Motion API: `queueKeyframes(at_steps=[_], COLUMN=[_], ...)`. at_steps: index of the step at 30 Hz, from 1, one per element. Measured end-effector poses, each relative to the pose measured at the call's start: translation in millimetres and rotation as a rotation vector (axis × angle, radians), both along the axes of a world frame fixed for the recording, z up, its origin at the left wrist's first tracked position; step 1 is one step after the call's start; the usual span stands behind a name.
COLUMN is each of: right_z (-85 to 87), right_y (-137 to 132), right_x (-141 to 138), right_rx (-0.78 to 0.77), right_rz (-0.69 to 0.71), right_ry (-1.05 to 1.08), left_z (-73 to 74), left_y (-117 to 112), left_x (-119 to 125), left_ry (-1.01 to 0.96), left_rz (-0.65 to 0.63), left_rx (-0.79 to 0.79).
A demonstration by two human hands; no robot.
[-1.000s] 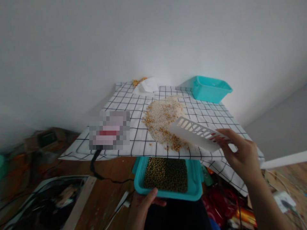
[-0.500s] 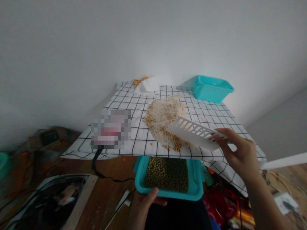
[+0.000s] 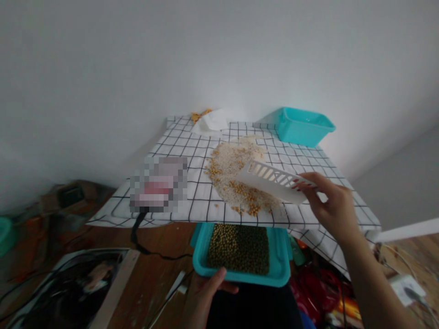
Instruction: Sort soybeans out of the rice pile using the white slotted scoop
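My right hand (image 3: 329, 203) grips one end of a white slotted plastic plate (image 3: 270, 187), fingers through or behind its slots. The plate tilts over a heap of pale grains mixed with yellow beans (image 3: 236, 169) on the table, and its far lower edge meets or nearly meets the heap. My left hand (image 3: 214, 290) holds the near rim of a turquoise tray (image 3: 279, 260), thumb on top, just below the table's front edge. Inside the tray lie yellowish beans (image 3: 221, 244) on the left and dark green beans (image 3: 254, 251) on the right.
A black-and-white checked cloth (image 3: 192, 183) covers the table. A turquoise basin (image 3: 300, 130) stands at its back right corner, white paper (image 3: 211, 122) at the back left. A pixelated object (image 3: 159, 185) lies left, with a black cable (image 3: 137, 233). Red items (image 3: 315, 292) sit below right.
My right hand has moved the white plate slightly up and left, away from the table's front edge. My left hand and the tray stay where they were.
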State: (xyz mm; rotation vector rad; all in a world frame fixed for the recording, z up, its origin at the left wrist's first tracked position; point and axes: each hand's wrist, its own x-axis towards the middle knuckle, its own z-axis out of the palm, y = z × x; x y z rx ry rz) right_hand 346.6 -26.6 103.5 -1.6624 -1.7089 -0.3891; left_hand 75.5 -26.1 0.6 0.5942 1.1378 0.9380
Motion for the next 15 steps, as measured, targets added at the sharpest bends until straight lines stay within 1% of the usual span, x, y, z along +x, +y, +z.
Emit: queueKeyframes(at_steps=[4, 6, 11, 15], right_z=[5.1, 7.8, 10.7, 9.5], right_y=[0.7, -1.5, -0.1, 1.5], right_x=[-2.1, -1.0, 1.5, 1.0], right_rx=[-0.013, -0.015, -0.005, -0.031], right_rz=[0.068, 0.078, 0.038, 0.109], right_ry=[-0.02, -0.02, -0.013, -0.034], left_z=[0.7, 1.4, -1.1, -4.2], left_y=[-0.2, -0.1, 0.4, -0.3], left_x=[-1.8, -2.1, -1.9, -2.7], left_ry=[-0.004, -0.013, -0.013, 0.029], left_rz=[-0.049, -0.04, -0.026, -0.04], left_rx=[0.06, 0.055, 0.041, 0.062])
